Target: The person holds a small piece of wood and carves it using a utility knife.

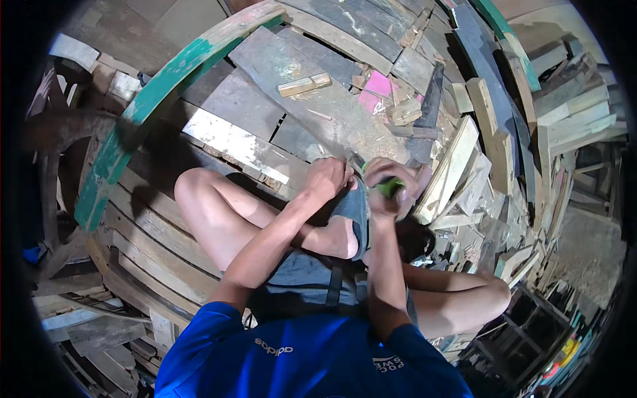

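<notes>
My left hand (326, 178), fingers closed, grips something too small to make out, just above my foot (342, 232) in a grey sandal (357, 212). Just right of it, my right hand (391, 188) is wrapped round a green-handled tool (388, 184) and is slightly blurred. A dark, narrow piece (355, 161) shows between the two hands, partly hidden by them. My bent bare legs (219, 219) lie either side, over worn boards (146, 225).
Curved green-painted timber (166, 76) arcs across the upper left. A small wood block (302, 84) and pink scrap (375, 85) lie ahead on plank flooring (242, 99). Cut wood (451, 162) and a plank pile (574, 119) crowd the right, a dark rack (511, 331) lower right.
</notes>
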### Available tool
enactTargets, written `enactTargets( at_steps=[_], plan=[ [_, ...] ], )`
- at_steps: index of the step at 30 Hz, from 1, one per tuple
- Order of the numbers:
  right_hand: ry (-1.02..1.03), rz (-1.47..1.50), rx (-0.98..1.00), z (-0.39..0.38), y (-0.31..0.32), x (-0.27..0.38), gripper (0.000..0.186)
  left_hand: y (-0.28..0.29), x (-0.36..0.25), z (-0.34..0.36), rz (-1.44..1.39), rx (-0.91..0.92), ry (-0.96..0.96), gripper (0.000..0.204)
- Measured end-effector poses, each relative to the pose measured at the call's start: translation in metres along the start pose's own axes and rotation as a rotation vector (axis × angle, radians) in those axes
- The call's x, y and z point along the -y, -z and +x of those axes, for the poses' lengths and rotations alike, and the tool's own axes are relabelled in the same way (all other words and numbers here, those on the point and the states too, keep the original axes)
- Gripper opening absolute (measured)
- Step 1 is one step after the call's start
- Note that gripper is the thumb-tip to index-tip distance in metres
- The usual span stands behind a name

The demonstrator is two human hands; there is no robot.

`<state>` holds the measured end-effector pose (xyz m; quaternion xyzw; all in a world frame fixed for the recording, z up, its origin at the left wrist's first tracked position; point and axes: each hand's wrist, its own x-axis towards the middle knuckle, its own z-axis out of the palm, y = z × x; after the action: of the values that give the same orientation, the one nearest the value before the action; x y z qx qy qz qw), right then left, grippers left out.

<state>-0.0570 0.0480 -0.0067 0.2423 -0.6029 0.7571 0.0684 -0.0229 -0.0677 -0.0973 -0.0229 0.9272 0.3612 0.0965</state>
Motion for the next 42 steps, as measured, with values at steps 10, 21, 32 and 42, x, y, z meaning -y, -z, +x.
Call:
enactTargets(
  at_steps=[10,21,32,42],
  plan=[
    [0.193,-0.079,0.004,0.018,-0.003,0.05,0.063,0.013,-0.011,0.004,-0.056,0.086,0.024,0.032],
    [0.183,-0.235,0.022,0.021,-0.013,0.035,0.061,-0.001,-0.003,0.003,-0.076,-0.008,-0.009,0.031],
    [-0.002,-0.114,0.068,0.003,0.001,0.0,0.068,0.005,-0.016,0.003,-0.056,0.007,0.001,0.023],
    [0.221,0.059,0.006,0.025,-0.012,0.066,0.06,-0.012,-0.003,0.006,-0.083,-0.032,0.012,0.031]
  ],
)
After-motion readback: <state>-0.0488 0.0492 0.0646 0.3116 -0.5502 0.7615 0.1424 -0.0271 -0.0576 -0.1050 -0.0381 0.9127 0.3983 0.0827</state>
